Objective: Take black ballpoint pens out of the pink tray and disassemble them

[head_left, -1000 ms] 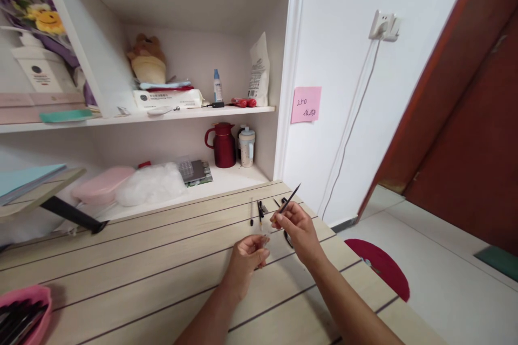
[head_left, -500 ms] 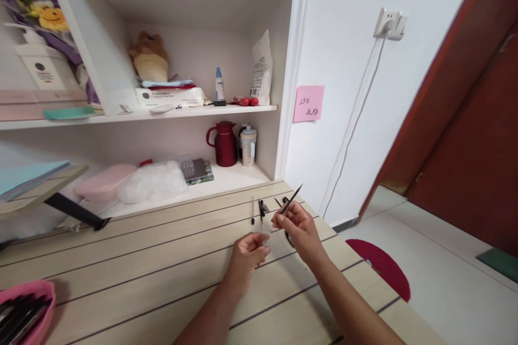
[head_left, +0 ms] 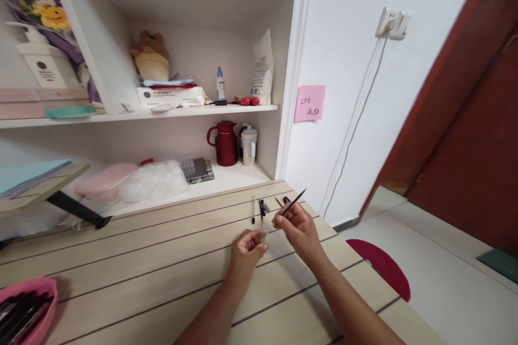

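Note:
My right hand (head_left: pixel 300 229) pinches a thin black pen refill (head_left: pixel 294 201), its pointed end up and to the right. Close by on the left, my left hand (head_left: pixel 245 252) is closed with its fingertips on a small clear piece (head_left: pixel 264 236), partly hidden and too small to name. The hands are a little apart above the table. Just beyond them lie pen parts: a clear tube with a black end (head_left: pixel 253 211), black caps (head_left: pixel 263 207) and a dark pointed piece (head_left: pixel 279 202). Another dark item under my right hand is mostly covered.
The slatted wooden table (head_left: pixel 162 269) meets a white shelf unit holding a red jug (head_left: pixel 225 143) and a cup (head_left: pixel 248 145). A pink container of pens (head_left: pixel 50 302) stands at the near left. A small raised stand (head_left: pixel 76 172) is at the left.
The refill in my right hand has tilted slightly lower, its tip further right. My left hand has shifted slightly left and up. Both grips stay closed.

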